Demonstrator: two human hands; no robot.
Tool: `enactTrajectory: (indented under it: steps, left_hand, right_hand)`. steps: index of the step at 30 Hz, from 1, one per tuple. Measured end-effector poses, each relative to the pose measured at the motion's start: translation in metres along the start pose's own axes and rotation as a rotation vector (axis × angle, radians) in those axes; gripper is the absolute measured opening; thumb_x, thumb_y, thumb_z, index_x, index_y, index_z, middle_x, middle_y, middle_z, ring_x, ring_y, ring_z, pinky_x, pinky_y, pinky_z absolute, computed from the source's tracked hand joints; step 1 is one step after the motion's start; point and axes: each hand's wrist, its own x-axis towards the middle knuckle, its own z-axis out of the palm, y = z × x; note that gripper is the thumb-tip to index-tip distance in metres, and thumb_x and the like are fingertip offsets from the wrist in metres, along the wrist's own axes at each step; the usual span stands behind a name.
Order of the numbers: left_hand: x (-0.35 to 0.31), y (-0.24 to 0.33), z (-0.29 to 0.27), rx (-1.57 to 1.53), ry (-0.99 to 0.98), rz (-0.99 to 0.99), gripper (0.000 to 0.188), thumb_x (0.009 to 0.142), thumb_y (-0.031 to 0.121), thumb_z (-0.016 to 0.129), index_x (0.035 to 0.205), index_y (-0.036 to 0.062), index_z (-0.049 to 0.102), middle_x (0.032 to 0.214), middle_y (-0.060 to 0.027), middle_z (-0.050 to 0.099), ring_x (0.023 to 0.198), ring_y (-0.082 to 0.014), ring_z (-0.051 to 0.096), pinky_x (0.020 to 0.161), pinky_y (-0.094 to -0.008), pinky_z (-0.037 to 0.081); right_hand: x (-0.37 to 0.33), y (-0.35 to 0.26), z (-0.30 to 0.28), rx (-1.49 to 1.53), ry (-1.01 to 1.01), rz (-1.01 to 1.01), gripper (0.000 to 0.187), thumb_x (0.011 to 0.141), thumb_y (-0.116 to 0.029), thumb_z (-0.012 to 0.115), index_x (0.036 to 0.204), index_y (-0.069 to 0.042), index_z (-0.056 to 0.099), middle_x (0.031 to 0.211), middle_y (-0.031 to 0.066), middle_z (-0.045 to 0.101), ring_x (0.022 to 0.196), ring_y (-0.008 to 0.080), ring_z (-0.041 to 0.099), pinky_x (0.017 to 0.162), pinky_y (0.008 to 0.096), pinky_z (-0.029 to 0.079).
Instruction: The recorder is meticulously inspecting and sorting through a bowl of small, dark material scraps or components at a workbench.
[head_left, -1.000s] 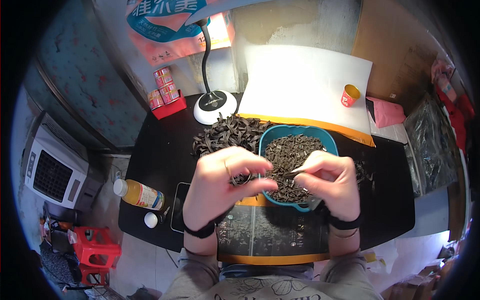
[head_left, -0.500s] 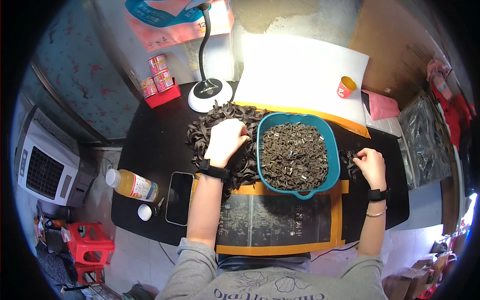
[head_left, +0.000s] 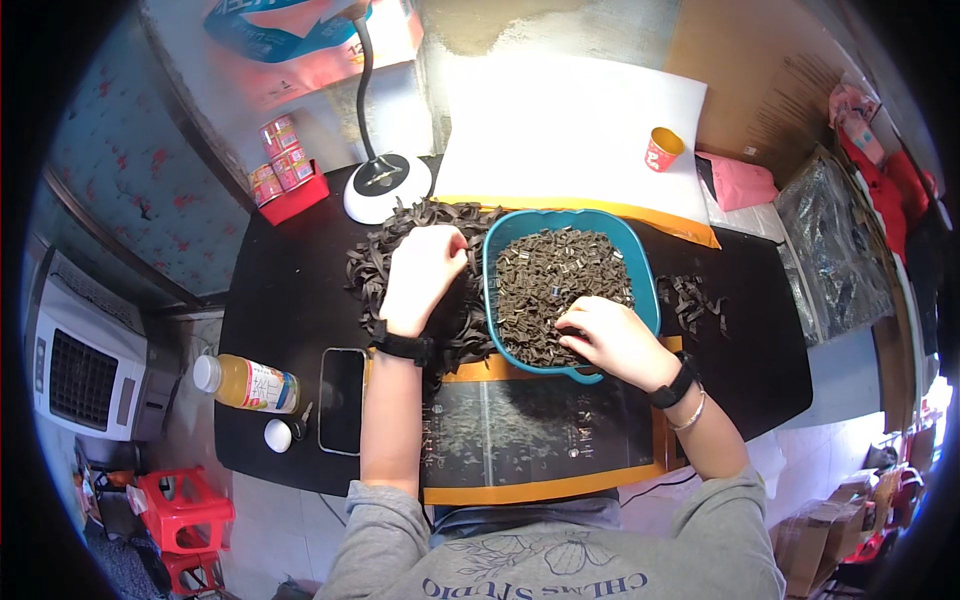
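Note:
My left hand (head_left: 424, 280) is over a heap of dark fabric-like strips (head_left: 370, 262), its fingers curled closed; what they hold, if anything, is hidden. Right beside that heap stands a teal plastic basin (head_left: 641, 268) full of small dark pieces with shiny metallic bits (head_left: 548, 275). Over the basin's front right part is my right hand (head_left: 615, 340), with fingertips pinched together at the small pieces. Whatever sits between those fingertips is too small to name. A small group of loose dark strips (head_left: 692, 303) lies on the table to the right of the basin.
A desk lamp (head_left: 388, 190) stands behind the heap. At left lie a phone (head_left: 343, 400), a bottle of yellowish liquid (head_left: 255, 385) and a white cap (head_left: 278, 435). A paper cup (head_left: 662, 150) rests on the white sheet (head_left: 570, 130). A dark orange-edged mat (head_left: 530, 430) lies in front.
My right hand has moved left from the loose strips to over the basin. My left hand stays at the heap, still closed. The whole view has shifted slightly.

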Motion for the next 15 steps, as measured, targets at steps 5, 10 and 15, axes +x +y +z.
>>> enactTrajectory:
  steps: [5, 10, 15]
  left_hand:
    - [0.004, 0.021, -0.023, -0.444, -0.059, -0.226, 0.010, 0.078, 0.004, 0.058, 0.085, -0.0016, 0.062, 0.066, -0.0087, 0.062, 0.054, -0.0129, 0.060, 0.051, -0.0259, 0.047]
    - [0.006, 0.037, -0.033, -0.635, 0.010, -0.270, 0.011, 0.083, 0.001, 0.056, 0.093, -0.0022, 0.061, 0.078, -0.0085, 0.065, 0.055, -0.0102, 0.060, 0.049, -0.0207, 0.049]
    - [0.006, 0.051, -0.039, -0.821, 0.093, -0.258, 0.016, 0.087, 0.000, 0.055, 0.100, -0.0050, 0.063, 0.088, -0.0103, 0.066, 0.068, -0.0126, 0.064, 0.060, -0.0221, 0.053]
  right_hand:
    - [0.000, 0.003, 0.004, 0.113, -0.013, 0.044, 0.010, 0.078, -0.012, 0.062, 0.082, -0.003, 0.060, 0.077, 0.0113, 0.057, 0.077, 0.0290, 0.058, 0.071, 0.0373, 0.048]
    - [0.000, 0.003, -0.002, 0.197, -0.071, 0.112, 0.015, 0.076, -0.011, 0.062, 0.087, -0.001, 0.064, 0.076, 0.0155, 0.060, 0.076, 0.0313, 0.060, 0.070, 0.0387, 0.048]
    - [0.002, 0.003, -0.010, 0.271, 0.058, 0.258, 0.012, 0.077, -0.011, 0.062, 0.077, 0.001, 0.061, 0.072, 0.0133, 0.062, 0.068, 0.0255, 0.062, 0.064, 0.0333, 0.049]
